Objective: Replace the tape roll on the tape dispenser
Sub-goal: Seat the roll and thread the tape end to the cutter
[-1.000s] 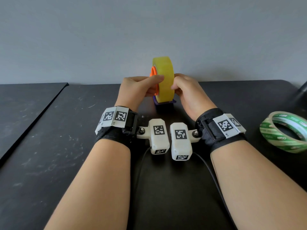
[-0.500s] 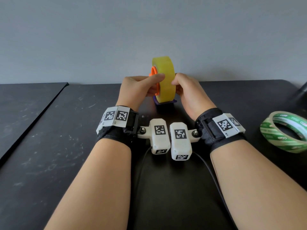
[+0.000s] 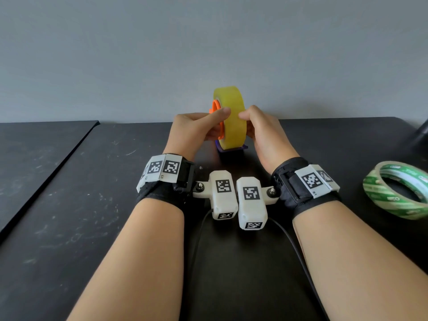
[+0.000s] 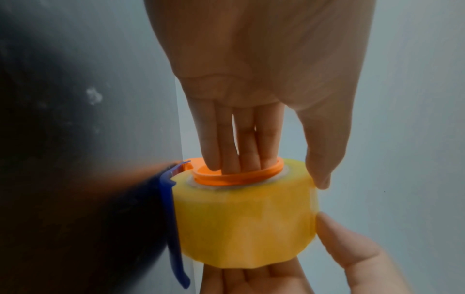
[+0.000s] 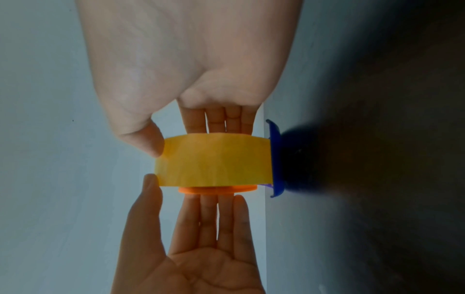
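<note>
Left hand (image 3: 192,133), right hand (image 3: 266,137) pinching yellow tape roll (image 3: 232,128), green roll (image 3: 379,198) aside

The head view looks forward and down from behind the forearms, over the table (image 3: 69,205) to the wall (image 3: 208,42). The left wrist view looks along the left hand (image 4: 264,69), the right wrist view along the right hand (image 5: 188,59), both very close, from opposite sides. All three share the roll (image 3: 232,121) and dispenser (image 3: 231,151).
</note>
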